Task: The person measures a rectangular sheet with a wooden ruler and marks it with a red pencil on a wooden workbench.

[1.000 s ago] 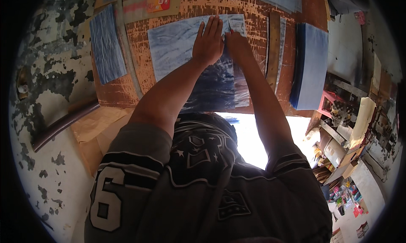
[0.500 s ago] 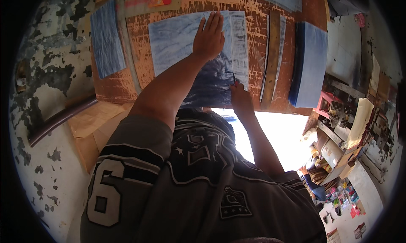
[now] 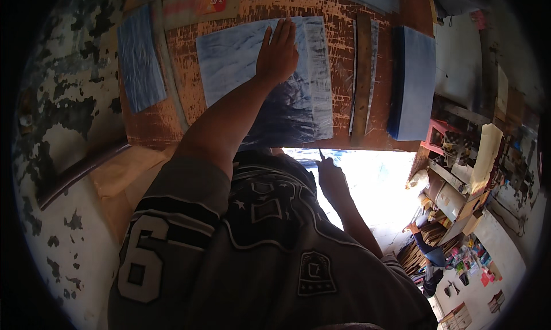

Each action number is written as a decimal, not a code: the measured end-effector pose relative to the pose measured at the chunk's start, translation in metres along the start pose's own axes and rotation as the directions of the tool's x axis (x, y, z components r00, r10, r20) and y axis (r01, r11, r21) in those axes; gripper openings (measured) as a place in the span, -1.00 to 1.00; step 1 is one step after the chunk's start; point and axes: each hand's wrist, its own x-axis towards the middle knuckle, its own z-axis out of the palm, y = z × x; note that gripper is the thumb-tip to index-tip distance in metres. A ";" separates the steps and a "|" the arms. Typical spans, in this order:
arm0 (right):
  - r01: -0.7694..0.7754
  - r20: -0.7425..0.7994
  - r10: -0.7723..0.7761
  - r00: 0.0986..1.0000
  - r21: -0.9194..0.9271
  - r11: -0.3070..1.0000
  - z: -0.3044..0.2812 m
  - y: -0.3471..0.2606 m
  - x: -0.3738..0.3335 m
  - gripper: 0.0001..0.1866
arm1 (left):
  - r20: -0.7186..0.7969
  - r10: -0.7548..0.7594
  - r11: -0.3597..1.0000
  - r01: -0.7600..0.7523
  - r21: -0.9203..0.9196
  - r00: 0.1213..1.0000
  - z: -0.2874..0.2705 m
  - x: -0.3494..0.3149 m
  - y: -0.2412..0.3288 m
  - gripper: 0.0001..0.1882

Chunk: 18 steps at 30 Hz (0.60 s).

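My left hand [image 3: 277, 55] lies flat, fingers stretched out, on a mottled blue sheet [image 3: 227, 57] that darkens toward the near edge. Along the sheet's right side runs a paler strip [image 3: 320, 77], with a straight line between the two. My right hand [image 3: 332, 174] is closed around a slim knife [image 3: 321, 153]. Its thin dark tip points up toward the table. This hand is just off the near table edge, apart from the sheet.
The worn brown table [image 3: 341, 100] carries a wooden bar [image 3: 361, 80] over a narrow strip, and a blue stack [image 3: 414, 83] at right. Another blue piece [image 3: 140, 60] lies left beside a long thin strip [image 3: 166, 66]. A person's arm [image 3: 425, 246] shows far right, near cluttered shelves.
My right hand has drawn the knife toward me, off the sheet and past the table's near edge. My left hand stays pressed on the sheet.
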 end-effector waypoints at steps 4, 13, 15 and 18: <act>0.183 -0.306 -0.184 0.934 -0.031 0.983 -0.071 -0.056 0.065 -0.69 | -0.004 -0.020 0.999 0.020 -0.027 1.000 -0.004 0.001 0.001 -0.40; 0.319 -0.490 -0.266 0.830 0.025 0.948 -0.144 -0.146 0.252 -0.51 | 0.017 -0.008 0.999 0.008 -0.047 1.000 -0.011 0.005 0.005 -0.39; 0.285 -0.452 -0.243 0.858 0.026 0.958 -0.145 -0.155 0.261 -0.56 | 0.034 -0.027 0.998 0.029 -0.055 0.999 -0.013 0.004 0.005 -0.38; 0.331 -0.364 -0.388 0.847 -0.210 0.920 -0.140 -0.157 0.273 -0.64 | 0.027 -0.022 0.998 0.024 -0.064 0.999 -0.014 0.004 0.005 -0.37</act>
